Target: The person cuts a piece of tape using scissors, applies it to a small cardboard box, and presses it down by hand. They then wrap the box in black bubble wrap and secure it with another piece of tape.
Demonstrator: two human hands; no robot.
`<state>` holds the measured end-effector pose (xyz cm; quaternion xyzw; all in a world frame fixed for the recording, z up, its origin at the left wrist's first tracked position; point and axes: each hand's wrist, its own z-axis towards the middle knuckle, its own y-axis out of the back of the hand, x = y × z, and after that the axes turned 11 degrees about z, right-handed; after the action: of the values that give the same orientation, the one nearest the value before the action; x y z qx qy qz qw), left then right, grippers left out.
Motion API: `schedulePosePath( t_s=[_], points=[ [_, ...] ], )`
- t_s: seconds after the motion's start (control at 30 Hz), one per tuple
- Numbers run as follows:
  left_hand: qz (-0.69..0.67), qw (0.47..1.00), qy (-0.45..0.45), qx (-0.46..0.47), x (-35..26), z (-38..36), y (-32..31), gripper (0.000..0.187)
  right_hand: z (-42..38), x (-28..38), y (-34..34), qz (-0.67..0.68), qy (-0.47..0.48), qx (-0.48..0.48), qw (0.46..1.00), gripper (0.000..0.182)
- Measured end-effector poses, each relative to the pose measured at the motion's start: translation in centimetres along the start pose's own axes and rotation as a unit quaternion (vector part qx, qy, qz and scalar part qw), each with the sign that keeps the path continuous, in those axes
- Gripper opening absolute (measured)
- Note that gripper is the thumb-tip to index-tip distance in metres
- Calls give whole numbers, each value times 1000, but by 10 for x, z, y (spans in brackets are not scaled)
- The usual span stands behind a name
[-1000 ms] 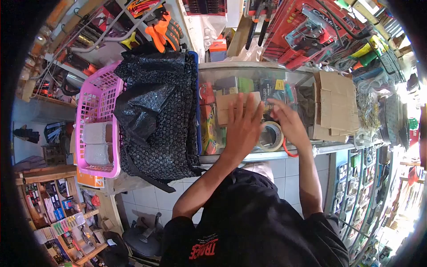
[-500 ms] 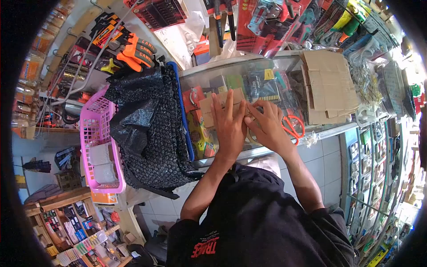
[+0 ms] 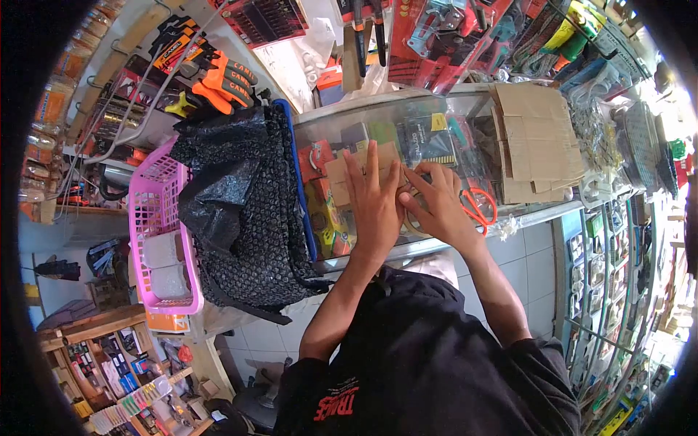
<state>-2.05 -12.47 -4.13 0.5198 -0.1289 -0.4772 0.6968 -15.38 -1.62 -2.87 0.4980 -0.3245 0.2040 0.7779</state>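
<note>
A small flat piece of brown cardboard (image 3: 338,174) lies on the glass counter. My left hand (image 3: 375,207) rests flat on it with the fingers stretched out and spread. Close against its right side is my right hand (image 3: 438,202), fingers bent, with thumb and index finger at the cardboard's right edge. Whatever those fingertips pinch is hidden. Scissors with orange handles (image 3: 480,207) lie just right of my right hand; their blades are largely out of sight.
Folded cardboard sheets (image 3: 542,142) sit on the counter (image 3: 407,251) to the right. At left are black bubble wrap (image 3: 251,196) and a pink plastic basket (image 3: 163,225). Packaged tools (image 3: 436,43) hang behind the counter. Glass shelves (image 3: 603,269) stand at right.
The fingers of my right hand have shifted very slightly at the cardboard's edge. My left hand stays flat in nearly the same place.
</note>
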Motion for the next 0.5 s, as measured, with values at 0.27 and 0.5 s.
schedulePosePath(
  t_s=[0.27, 0.5],
  points=[
    [-17, 1000, 9, -3, 2, -4, -1, 47, 8, -4, 0, 15, -12, -14, 1000, 45],
    [10, 1000, 16, 15, -2, -1, 3, 53, 12, -1, -6, 29, 4, -11, 1000, 51]
  ],
)
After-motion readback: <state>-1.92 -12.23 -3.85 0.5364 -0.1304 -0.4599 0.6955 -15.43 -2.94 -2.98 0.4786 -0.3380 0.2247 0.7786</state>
